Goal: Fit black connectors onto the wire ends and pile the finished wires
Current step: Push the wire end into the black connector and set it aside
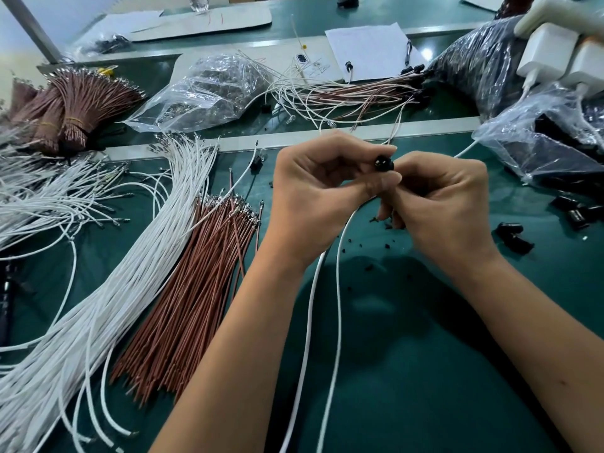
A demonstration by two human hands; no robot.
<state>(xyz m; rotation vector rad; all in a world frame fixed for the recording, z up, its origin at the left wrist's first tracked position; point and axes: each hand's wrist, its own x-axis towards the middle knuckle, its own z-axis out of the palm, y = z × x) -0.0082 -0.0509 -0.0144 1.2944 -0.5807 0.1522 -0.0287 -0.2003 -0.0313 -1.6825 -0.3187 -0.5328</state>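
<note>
Both hands, our left hand [313, 188] and right hand [438, 197], pinch the black connector [384, 163], so we should keep the white wire [338, 289] straight and push until seated.

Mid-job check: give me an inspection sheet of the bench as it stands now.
Surface: green mat, black bits scattered.
Job's things: black connector pinched between both hands; white wires hang from them.
Clutter: plastic bags, papers.
Grippers: left hand and right hand curled on the connector.
Cables: white bundle, brown bundle, finished pile.
Surroundings: white chargers.
</note>
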